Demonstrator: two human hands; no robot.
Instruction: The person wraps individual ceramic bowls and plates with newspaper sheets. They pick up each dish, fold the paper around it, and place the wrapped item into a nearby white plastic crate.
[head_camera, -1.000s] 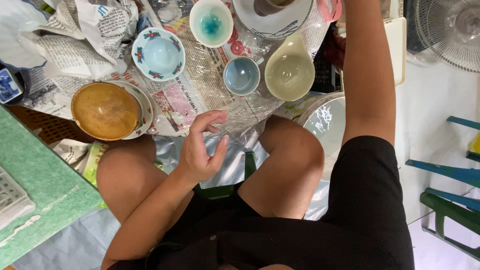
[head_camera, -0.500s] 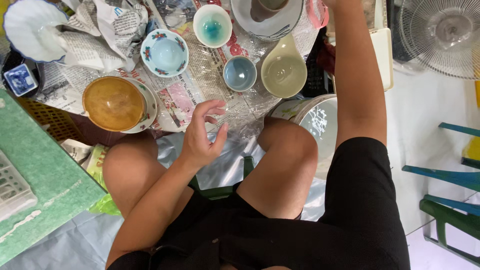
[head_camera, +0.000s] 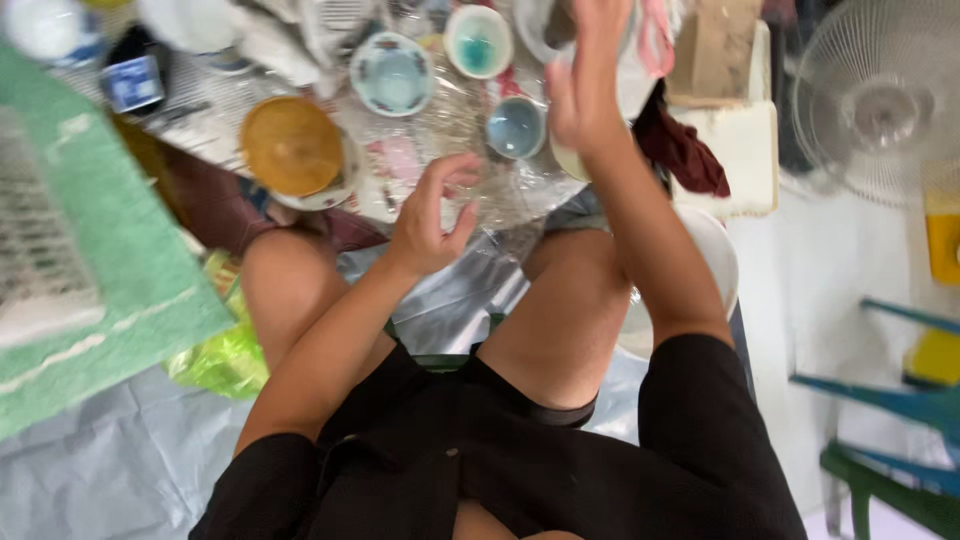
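2 hands (head_camera: 432, 215) above small bowls (head_camera: 516, 127)

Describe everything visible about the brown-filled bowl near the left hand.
The round bowl with the brown-orange inside sits upright on the work surface covered with printed paper and clear plastic wrap, just beyond the person's left knee. Its inside looks evenly coloured and matte, ringed by a thin pale rim, with what seems a white plate or outer wall showing at its lower right edge. The picture is blurred, so finer detail cannot be told. The left hand hovers to its right, apart from it; nothing grips it.
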